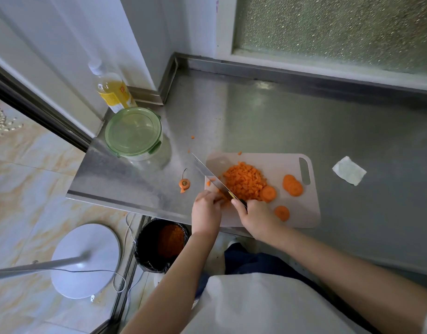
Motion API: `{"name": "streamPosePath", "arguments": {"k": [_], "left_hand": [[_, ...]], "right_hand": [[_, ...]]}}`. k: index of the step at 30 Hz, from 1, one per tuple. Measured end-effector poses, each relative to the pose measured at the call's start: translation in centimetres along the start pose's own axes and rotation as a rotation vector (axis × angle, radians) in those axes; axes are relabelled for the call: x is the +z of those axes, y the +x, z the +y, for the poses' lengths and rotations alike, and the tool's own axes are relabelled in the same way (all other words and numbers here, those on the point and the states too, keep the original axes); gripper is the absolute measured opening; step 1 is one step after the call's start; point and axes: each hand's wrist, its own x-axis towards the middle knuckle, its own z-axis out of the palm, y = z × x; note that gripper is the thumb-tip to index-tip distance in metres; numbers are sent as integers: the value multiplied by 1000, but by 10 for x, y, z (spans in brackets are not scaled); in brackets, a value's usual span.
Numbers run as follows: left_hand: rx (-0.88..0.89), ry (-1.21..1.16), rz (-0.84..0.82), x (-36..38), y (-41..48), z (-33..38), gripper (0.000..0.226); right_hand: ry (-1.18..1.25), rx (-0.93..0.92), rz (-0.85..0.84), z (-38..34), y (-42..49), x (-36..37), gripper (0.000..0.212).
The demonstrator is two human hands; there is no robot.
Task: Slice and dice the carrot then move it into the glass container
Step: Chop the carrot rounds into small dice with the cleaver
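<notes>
On the bench (304,121), our board (301,213) holds the work; the glass container (135,133) sits lidded, left of it. Most carrot is a diced pile (243,180). Our right grip (254,216) wraps the knife (207,171), our left grip (206,208) curls onto a piece (221,202); a few slices (292,185) remain, then the transfer.

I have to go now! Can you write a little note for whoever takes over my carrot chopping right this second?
Right hand grips the knife, with the blade angled over the left end of the cutting board.
Left hand holds a carrot piece down by the blade.
The diced pile sits mid-board, with several round slices to its right.
The glass container stands on the counter to the left, beyond the board, with its green lid on.
Done: most of the carrot is diced.
Left: dice the slices, take the lid off, move the dice in.
</notes>
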Motion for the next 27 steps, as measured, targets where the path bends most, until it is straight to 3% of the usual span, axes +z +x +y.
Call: {"name": "streamPosePath", "arguments": {"k": [13, 23, 27], "left_hand": [[-5, -27, -15, -3, -2, 2, 19], [47, 13, -1, -2, -6, -1, 11], [16, 66, -32, 1, -10, -3, 24]], "right_hand": [[11, -78, 42, -8, 9, 6, 57], [116, 2, 8, -2, 16, -7, 52], [148, 9, 16, -1, 14, -11, 52]]}}
